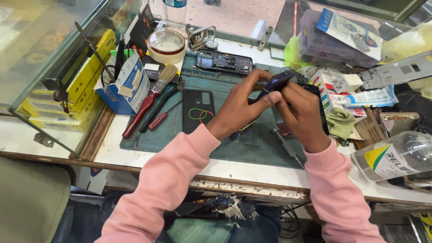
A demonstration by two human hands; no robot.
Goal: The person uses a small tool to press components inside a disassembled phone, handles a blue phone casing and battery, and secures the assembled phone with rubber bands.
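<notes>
Both my hands meet over a teal work mat (234,148). My left hand (240,105) and my right hand (301,114) together pinch a small dark blue-purple part (276,82) held above the mat. Under my right hand lies a dark phone body, mostly hidden. A black phone back cover (198,110) with coloured rubber bands on it lies to the left of my left hand. An opened phone frame (224,61) rests at the mat's far edge. A screwdriver (288,148) lies on the mat below my right wrist.
A red-handled brush (146,101) and small tools lie at the mat's left. A tape roll (166,45), a blue box (126,85) and a glass case (49,67) stand left. A plastic bottle (396,155), a green cloth (340,122) and packets crowd the right.
</notes>
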